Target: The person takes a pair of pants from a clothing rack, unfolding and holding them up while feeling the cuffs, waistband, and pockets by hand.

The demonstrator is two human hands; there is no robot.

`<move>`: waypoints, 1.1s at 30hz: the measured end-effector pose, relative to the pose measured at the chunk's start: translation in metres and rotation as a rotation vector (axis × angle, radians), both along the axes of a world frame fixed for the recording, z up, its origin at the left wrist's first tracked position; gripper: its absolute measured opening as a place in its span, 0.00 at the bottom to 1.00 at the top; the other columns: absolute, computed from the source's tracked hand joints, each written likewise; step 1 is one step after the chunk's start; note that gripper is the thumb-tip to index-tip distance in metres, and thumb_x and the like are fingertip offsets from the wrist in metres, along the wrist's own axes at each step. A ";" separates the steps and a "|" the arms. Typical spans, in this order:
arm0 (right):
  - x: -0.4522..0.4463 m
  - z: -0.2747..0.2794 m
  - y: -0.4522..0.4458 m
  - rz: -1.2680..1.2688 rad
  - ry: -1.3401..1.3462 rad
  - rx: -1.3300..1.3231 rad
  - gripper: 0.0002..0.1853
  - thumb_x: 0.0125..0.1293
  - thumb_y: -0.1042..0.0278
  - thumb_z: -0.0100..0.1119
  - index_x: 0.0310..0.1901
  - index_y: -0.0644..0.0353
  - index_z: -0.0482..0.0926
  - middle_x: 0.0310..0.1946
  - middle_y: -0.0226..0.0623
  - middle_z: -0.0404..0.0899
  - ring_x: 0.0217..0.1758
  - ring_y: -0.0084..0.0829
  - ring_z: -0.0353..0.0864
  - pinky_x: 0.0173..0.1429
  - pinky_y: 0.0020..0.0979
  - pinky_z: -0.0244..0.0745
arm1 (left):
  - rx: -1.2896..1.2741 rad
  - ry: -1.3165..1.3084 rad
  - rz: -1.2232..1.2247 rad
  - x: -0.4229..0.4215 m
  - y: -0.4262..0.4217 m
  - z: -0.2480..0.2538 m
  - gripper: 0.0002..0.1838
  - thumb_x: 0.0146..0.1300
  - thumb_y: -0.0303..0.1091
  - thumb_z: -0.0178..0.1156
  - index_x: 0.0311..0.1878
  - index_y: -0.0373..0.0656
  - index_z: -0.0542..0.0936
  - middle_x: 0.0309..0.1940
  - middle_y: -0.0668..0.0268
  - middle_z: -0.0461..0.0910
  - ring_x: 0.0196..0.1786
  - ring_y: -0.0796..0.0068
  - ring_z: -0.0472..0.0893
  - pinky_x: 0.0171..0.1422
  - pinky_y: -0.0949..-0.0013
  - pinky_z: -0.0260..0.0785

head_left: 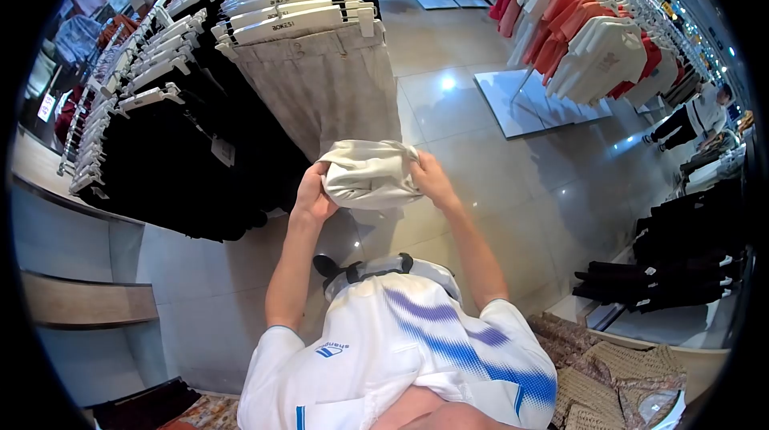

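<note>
A cream-coloured garment [370, 174], bunched and folded over itself, is stretched between my two hands in front of my body. Its kind cannot be made out. My left hand [316, 192] is closed on one end of the cloth, with the fingers partly behind it. At the opposite end, my right hand [431, 178] grips the edge of the fabric. Just beyond the bundle hang beige trousers [312, 78] on a white clip hanger [292, 27]; the cloth overlaps their lower part in view.
To the left, black trousers [152, 158] fill a rack of white hangers. Pink and white tops [601, 54] hang on a rail at right above a white platform [501, 102]. Folded dark clothes [657, 282] lie on a right shelf. A person [697, 119] stands farther off.
</note>
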State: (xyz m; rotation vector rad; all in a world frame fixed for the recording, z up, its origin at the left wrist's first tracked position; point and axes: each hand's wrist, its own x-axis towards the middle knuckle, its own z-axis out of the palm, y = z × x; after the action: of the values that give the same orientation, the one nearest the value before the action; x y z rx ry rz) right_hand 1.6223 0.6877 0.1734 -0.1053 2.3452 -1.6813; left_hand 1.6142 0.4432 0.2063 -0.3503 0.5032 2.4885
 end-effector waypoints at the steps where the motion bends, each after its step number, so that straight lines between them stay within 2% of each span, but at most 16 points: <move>1: -0.001 -0.007 -0.002 -0.129 0.115 -0.014 0.16 0.71 0.62 0.47 0.51 0.66 0.75 0.41 0.35 0.80 0.41 0.24 0.79 0.43 0.26 0.74 | 0.090 0.006 -0.045 0.001 0.000 0.002 0.20 0.71 0.35 0.37 0.55 0.29 0.70 0.53 0.49 0.75 0.54 0.56 0.78 0.59 0.52 0.74; 2: -0.002 -0.008 -0.002 -0.128 0.115 -0.015 0.16 0.71 0.62 0.47 0.51 0.66 0.75 0.41 0.35 0.80 0.41 0.24 0.79 0.43 0.26 0.74 | 0.089 0.006 -0.043 0.002 -0.001 0.003 0.20 0.71 0.35 0.37 0.55 0.29 0.70 0.53 0.49 0.75 0.54 0.56 0.78 0.59 0.52 0.74; 4: -0.001 -0.010 -0.003 -0.145 -0.289 -0.777 0.17 0.73 0.60 0.44 0.52 0.66 0.74 0.43 0.37 0.80 0.43 0.27 0.81 0.45 0.27 0.77 | 0.133 0.053 -0.117 0.003 -0.003 0.005 0.21 0.72 0.36 0.37 0.55 0.29 0.71 0.51 0.49 0.77 0.51 0.55 0.80 0.57 0.53 0.76; 5: -0.001 -0.008 0.001 -0.103 -0.386 -0.909 0.21 0.74 0.54 0.44 0.54 0.65 0.72 0.46 0.41 0.79 0.48 0.30 0.81 0.51 0.31 0.79 | 0.132 0.052 -0.116 0.005 -0.004 0.008 0.21 0.72 0.36 0.37 0.55 0.29 0.71 0.51 0.49 0.77 0.51 0.55 0.80 0.57 0.53 0.76; 10: 0.016 0.031 -0.003 -0.101 -0.565 -1.379 0.22 0.74 0.54 0.42 0.55 0.67 0.70 0.49 0.46 0.78 0.52 0.36 0.80 0.56 0.38 0.80 | -0.023 0.057 -0.003 0.004 -0.008 0.003 0.20 0.71 0.37 0.39 0.54 0.30 0.71 0.50 0.51 0.77 0.50 0.57 0.80 0.55 0.54 0.76; 12: 0.025 0.043 -0.009 0.101 -0.525 -1.640 0.22 0.74 0.55 0.41 0.55 0.67 0.70 0.51 0.47 0.77 0.53 0.37 0.80 0.55 0.37 0.80 | 0.006 0.060 0.002 0.003 -0.009 -0.005 0.20 0.71 0.37 0.40 0.54 0.31 0.72 0.49 0.52 0.78 0.50 0.57 0.80 0.56 0.55 0.76; 15: 0.027 0.046 -0.018 0.020 -0.514 -1.640 0.21 0.75 0.56 0.41 0.56 0.65 0.70 0.51 0.46 0.77 0.52 0.36 0.80 0.54 0.36 0.81 | -0.192 0.077 0.081 0.005 -0.007 -0.010 0.21 0.70 0.40 0.43 0.55 0.33 0.71 0.51 0.54 0.77 0.53 0.60 0.78 0.58 0.56 0.73; 17: 0.026 0.042 -0.021 -0.029 -0.472 -1.630 0.20 0.74 0.56 0.42 0.56 0.64 0.69 0.51 0.44 0.77 0.53 0.35 0.79 0.55 0.37 0.79 | -0.440 0.449 -0.022 0.017 -0.009 -0.005 0.26 0.65 0.48 0.53 0.55 0.34 0.71 0.51 0.58 0.75 0.54 0.65 0.76 0.60 0.60 0.70; 18: 0.025 0.039 -0.021 -0.078 -0.431 -1.616 0.19 0.74 0.57 0.42 0.57 0.63 0.69 0.50 0.42 0.77 0.54 0.34 0.78 0.57 0.37 0.78 | -0.440 0.450 -0.023 0.017 -0.009 -0.003 0.26 0.65 0.48 0.53 0.55 0.34 0.71 0.51 0.58 0.75 0.54 0.65 0.76 0.60 0.60 0.70; 20: 0.022 0.030 -0.017 0.061 -0.447 -1.656 0.18 0.74 0.58 0.43 0.56 0.62 0.69 0.50 0.41 0.77 0.54 0.34 0.78 0.57 0.37 0.78 | -1.061 1.010 -0.258 0.020 -0.010 0.006 0.35 0.47 0.48 0.70 0.54 0.36 0.70 0.48 0.62 0.74 0.52 0.71 0.74 0.58 0.69 0.66; 21: 0.021 0.028 -0.017 0.202 -0.463 -1.690 0.17 0.74 0.59 0.43 0.56 0.62 0.69 0.49 0.41 0.77 0.54 0.34 0.78 0.56 0.37 0.78 | -1.261 0.969 -0.286 0.029 0.004 0.021 0.26 0.49 0.34 0.67 0.51 0.36 0.72 0.43 0.65 0.76 0.48 0.74 0.75 0.54 0.72 0.65; 24: 0.020 0.028 -0.018 0.183 -0.456 -1.626 0.19 0.74 0.58 0.44 0.57 0.62 0.69 0.50 0.40 0.78 0.53 0.33 0.79 0.55 0.36 0.79 | -1.035 0.897 -0.320 0.018 0.004 0.005 0.17 0.52 0.26 0.60 0.47 0.37 0.75 0.38 0.69 0.77 0.44 0.78 0.74 0.52 0.75 0.65; 25: 0.021 0.031 -0.017 0.183 -0.454 -1.625 0.19 0.74 0.58 0.44 0.57 0.62 0.69 0.50 0.40 0.78 0.53 0.33 0.79 0.55 0.36 0.79 | -0.986 0.883 -0.173 0.017 0.004 0.001 0.13 0.55 0.21 0.54 0.45 0.38 0.77 0.37 0.70 0.78 0.42 0.82 0.73 0.49 0.78 0.64; 27: 0.031 0.051 -0.015 -0.084 -0.456 -1.336 0.21 0.73 0.56 0.46 0.58 0.63 0.68 0.51 0.39 0.78 0.52 0.31 0.80 0.55 0.34 0.78 | -0.761 0.571 -0.059 0.017 0.002 0.008 0.14 0.60 0.24 0.54 0.50 0.38 0.76 0.42 0.66 0.79 0.45 0.76 0.77 0.51 0.72 0.70; 30: 0.038 0.063 -0.013 -0.100 -0.468 -1.255 0.22 0.72 0.55 0.47 0.57 0.64 0.70 0.49 0.39 0.79 0.47 0.29 0.82 0.49 0.30 0.80 | -0.369 0.140 0.047 0.012 -0.007 0.015 0.13 0.66 0.32 0.53 0.51 0.38 0.75 0.46 0.59 0.79 0.48 0.65 0.80 0.52 0.60 0.76; 33: 0.033 0.044 -0.004 0.048 -0.414 -1.082 0.27 0.69 0.52 0.53 0.60 0.66 0.67 0.51 0.41 0.77 0.50 0.28 0.80 0.53 0.30 0.78 | -0.168 0.040 0.066 0.007 -0.010 0.012 0.13 0.66 0.33 0.53 0.50 0.37 0.76 0.46 0.57 0.80 0.47 0.62 0.81 0.52 0.58 0.77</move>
State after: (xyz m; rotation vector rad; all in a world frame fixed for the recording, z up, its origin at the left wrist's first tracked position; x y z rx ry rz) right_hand 1.6558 0.6840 0.2177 -0.0008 0.9571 -2.4387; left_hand 1.6216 0.4332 0.2181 -0.3897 0.7308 2.5278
